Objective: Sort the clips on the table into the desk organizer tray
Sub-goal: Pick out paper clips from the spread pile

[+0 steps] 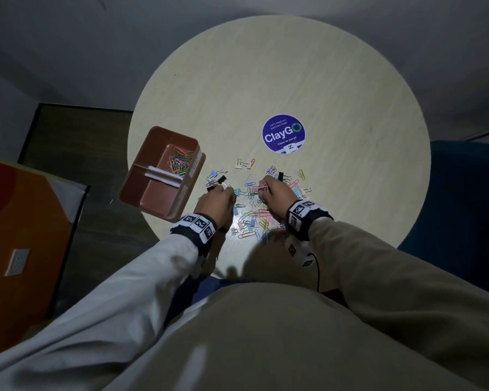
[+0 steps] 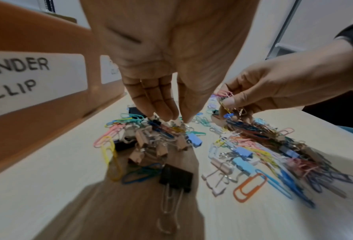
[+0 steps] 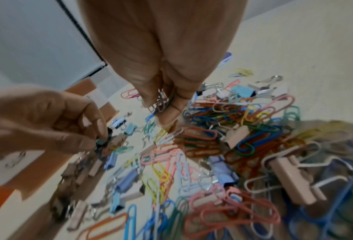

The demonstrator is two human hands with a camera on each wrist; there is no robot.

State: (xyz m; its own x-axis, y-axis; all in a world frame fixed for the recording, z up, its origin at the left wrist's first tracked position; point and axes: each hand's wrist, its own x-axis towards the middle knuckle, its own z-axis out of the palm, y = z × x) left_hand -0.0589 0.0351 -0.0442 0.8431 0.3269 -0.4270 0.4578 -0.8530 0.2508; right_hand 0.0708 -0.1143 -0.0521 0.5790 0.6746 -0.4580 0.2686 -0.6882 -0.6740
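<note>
A brown organizer tray [image 1: 130, 190] sits at the table's left edge; its far compartment holds coloured paper clips [image 1: 180, 163]. A label reading "binder clip" [image 2: 27, 78] is stuck on its near wall. A mixed pile of paper clips and binder clips [image 1: 254, 218] lies between my hands. My left hand [image 2: 176, 119] reaches down into the pile beside the tray, and thumb and fingertips pinch a small binder clip [image 3: 101, 142]. My right hand [image 3: 165, 105], slightly right of it, holds a bunch of paper clips [image 3: 160, 99] between thumb and fingers above the pile.
A round blue ClayGo sticker [image 1: 283, 134] lies beyond the clips. A black binder clip [image 2: 176, 177] sits near my left wrist. An orange surface [image 1: 17, 221] stands left of the table and a blue seat [image 1: 463, 207] on the right.
</note>
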